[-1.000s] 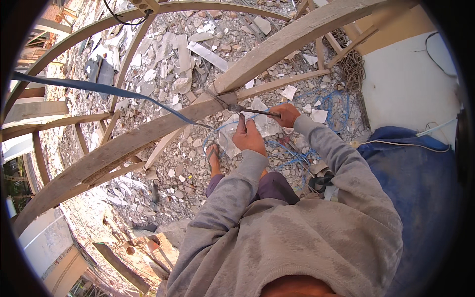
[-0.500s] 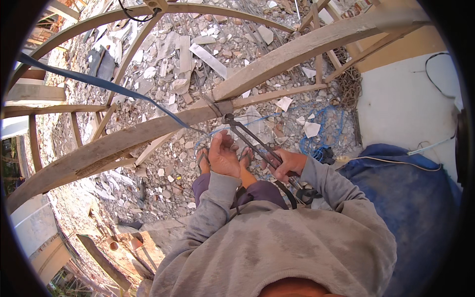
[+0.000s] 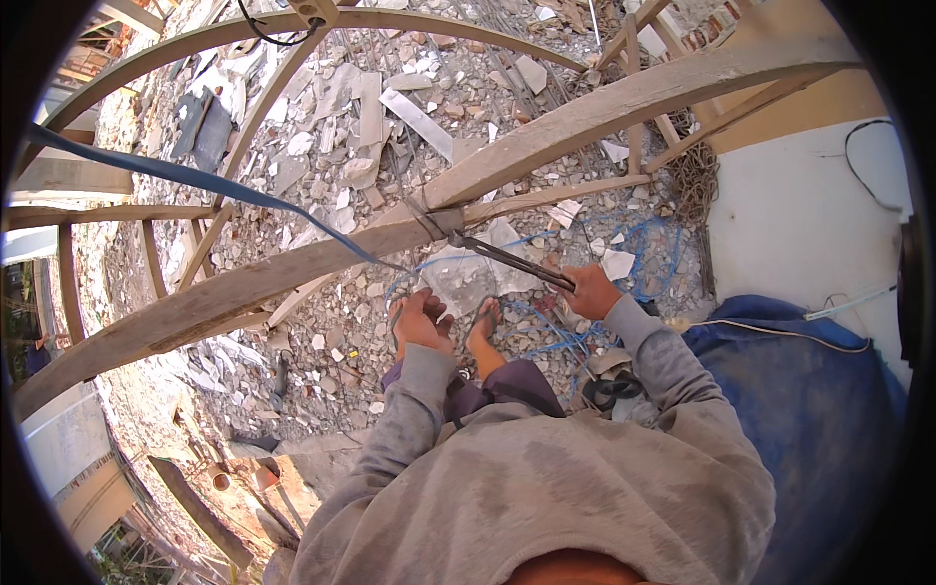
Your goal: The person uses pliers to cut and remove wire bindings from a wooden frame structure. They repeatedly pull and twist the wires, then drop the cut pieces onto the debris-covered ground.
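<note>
My right hand (image 3: pixel 590 292) is wrapped round the handles of long-handled metal pincers (image 3: pixel 512 261), which lie close together. Their jaws touch the wooden beam joint (image 3: pixel 441 224), where thin wire (image 3: pixel 421 213) is wound around the wood. Exactly what the jaws grip is too small to tell. My left hand (image 3: pixel 425 321) hovers below the beam near my foot, fingers loosely curled and apart, with nothing visible in them. A blue strap (image 3: pixel 195 177) runs from the upper left down to the beam, close to the joint.
Long timber beams (image 3: pixel 624 112) cross in front of me. Broken rubble (image 3: pixel 322 322) covers the ground around my sandalled feet. Tangled blue cord (image 3: pixel 556 331) lies among it. To my right are a blue tarpaulin (image 3: pixel 799 429) and a white panel (image 3: pixel 799 214); wooden framing (image 3: pixel 146 213) stands at left.
The pincers' handles have come together, and my right hand has moved up and right, tilting the tool flatter. My left hand has dropped down, away from the joint.
</note>
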`<state>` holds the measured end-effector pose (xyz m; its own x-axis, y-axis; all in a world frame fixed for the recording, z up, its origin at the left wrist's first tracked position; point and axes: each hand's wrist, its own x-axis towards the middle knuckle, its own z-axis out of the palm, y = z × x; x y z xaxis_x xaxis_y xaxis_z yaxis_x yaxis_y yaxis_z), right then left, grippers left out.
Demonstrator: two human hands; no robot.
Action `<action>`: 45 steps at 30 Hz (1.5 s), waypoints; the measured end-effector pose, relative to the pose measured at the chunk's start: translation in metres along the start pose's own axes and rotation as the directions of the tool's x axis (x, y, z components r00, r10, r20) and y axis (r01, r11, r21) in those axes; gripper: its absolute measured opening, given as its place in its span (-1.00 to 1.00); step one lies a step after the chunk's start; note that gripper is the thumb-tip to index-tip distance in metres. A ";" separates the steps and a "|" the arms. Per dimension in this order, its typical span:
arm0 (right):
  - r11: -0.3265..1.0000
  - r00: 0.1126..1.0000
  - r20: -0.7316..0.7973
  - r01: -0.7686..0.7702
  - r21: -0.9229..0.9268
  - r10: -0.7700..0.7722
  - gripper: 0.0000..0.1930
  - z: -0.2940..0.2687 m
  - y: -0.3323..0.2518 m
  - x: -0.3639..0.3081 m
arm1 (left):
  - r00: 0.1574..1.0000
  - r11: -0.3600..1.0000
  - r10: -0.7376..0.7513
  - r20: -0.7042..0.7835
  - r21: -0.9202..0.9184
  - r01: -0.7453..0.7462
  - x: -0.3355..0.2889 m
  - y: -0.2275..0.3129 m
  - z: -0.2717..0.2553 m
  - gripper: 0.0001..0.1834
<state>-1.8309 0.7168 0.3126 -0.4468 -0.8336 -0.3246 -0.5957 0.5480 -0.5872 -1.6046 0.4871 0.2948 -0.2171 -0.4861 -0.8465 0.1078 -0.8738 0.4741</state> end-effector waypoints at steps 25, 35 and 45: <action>0.450 0.629 0.766 -0.651 0.611 -0.129 -0.49 -0.039 -0.049 -0.022 | 0.751 0.964 -0.022 0.660 -0.185 0.190 -0.006 -0.024 0.026 -0.33; 0.865 0.887 0.319 -0.422 0.273 0.332 -0.67 -0.015 -0.080 -0.051 | 0.557 0.945 -0.163 0.815 -0.034 0.327 -0.032 -0.016 0.041 -0.36; 0.795 0.935 0.330 -0.300 0.527 0.134 -0.27 -0.026 -0.129 -0.070 | 0.670 0.909 -0.235 0.704 -0.084 0.408 -0.048 -0.017 0.064 -0.31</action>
<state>-1.7405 0.7064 0.4306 -0.2771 -0.7286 -0.6264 0.0125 0.6492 -0.7605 -1.6584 0.5260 0.3429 -0.8539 -0.1117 -0.5082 0.0908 -0.9937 0.0658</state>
